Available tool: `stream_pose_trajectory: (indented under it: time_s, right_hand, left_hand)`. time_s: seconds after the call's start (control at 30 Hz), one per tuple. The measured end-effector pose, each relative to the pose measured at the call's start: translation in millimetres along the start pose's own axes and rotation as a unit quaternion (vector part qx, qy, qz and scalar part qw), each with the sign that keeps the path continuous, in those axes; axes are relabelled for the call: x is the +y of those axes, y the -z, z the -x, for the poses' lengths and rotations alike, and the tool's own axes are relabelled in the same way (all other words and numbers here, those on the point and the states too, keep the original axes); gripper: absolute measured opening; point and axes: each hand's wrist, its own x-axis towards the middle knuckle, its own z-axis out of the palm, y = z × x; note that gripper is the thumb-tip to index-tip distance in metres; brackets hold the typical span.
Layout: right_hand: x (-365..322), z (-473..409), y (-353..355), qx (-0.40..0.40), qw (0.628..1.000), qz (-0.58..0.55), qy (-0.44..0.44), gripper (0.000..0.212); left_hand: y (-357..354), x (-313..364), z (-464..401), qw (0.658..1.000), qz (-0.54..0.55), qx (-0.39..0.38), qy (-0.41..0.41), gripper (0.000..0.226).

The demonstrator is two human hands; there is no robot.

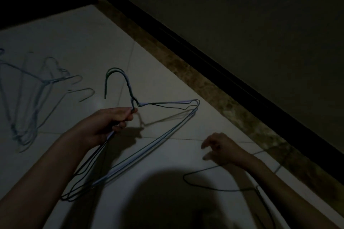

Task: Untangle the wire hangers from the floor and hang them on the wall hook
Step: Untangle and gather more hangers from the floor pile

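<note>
Holding a bunch of wire hangers point(130, 135) just above the floor point(83, 42), the left hand point(109, 122) grips them below their hooks. The right hand point(221, 147) hangs loose over one dark hanger point(214, 188) lying near the wall edge. More pale hangers point(33, 98) lie in a pile at the floor's left edge.

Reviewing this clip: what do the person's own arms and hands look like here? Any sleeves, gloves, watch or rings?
Both forearms are bare as far as the frame shows, with no sleeve edge in view. The left hand and right hand wear no gloves. No watch, bracelet or ring shows, though the dim light and motion blur could hide small items.
</note>
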Motion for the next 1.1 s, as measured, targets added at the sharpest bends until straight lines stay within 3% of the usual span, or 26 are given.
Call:
stream_pose_trajectory:
  time_s: [0.07,0.3,0.47,0.63,0.77,0.83,0.9,1.0,1.1]
  right_hand:
    - [16.2,8.9,-17.8,-0.032,0.998,0.059,-0.003,0.039]
    - [7.0,3.4,-30.9,0.03,0.99,0.123,0.059,0.029]
    - [-36.6,-44.0,-39.2,0.067,0.989,0.093,0.09,0.033]
    - [-106.8,-104.3,-56.6,0.076,0.984,0.058,0.148,0.035]
    - [-161.7,-138.2,-76.8,0.097,0.979,0.009,0.178,0.034]
    - [-181.3,-146.7,-83.5,0.089,0.978,-0.001,0.189,0.033]
    - [-191.7,-146.8,-86.7,0.067,0.978,-0.024,0.198,0.032]
    - [-186.5,-133.0,-83.6,0.035,0.977,-0.056,0.204,0.029]
    - [-163.1,-114.5,-74.7,-0.006,0.977,-0.012,0.212,0.024]
  left_hand:
    - [-2.6,-0.1,-3.6,1.0,-0.01,-0.007,0.003,0.019]
    - [16.1,-7.7,1.0,1.0,0.011,0.001,0.012,0.018]
    - [46.0,-9.5,13.6,0.999,0.025,0.037,-0.002,0.018]
    - [103.7,-11.5,41.5,0.991,0.034,0.129,-0.021,0.018]
    - [147.2,-11.4,70.6,0.98,0.119,0.151,-0.051,0.02]
    - [161.4,-11.7,81.7,0.977,0.134,0.154,-0.059,0.033]
    - [168.0,-12.8,88.4,0.972,0.126,0.188,-0.063,0.013]
    - [172.3,-16.7,85.3,0.969,0.1,0.215,-0.065,0.021]
    - [166.2,-18.2,79.1,0.972,0.089,0.207,-0.063,0.021]
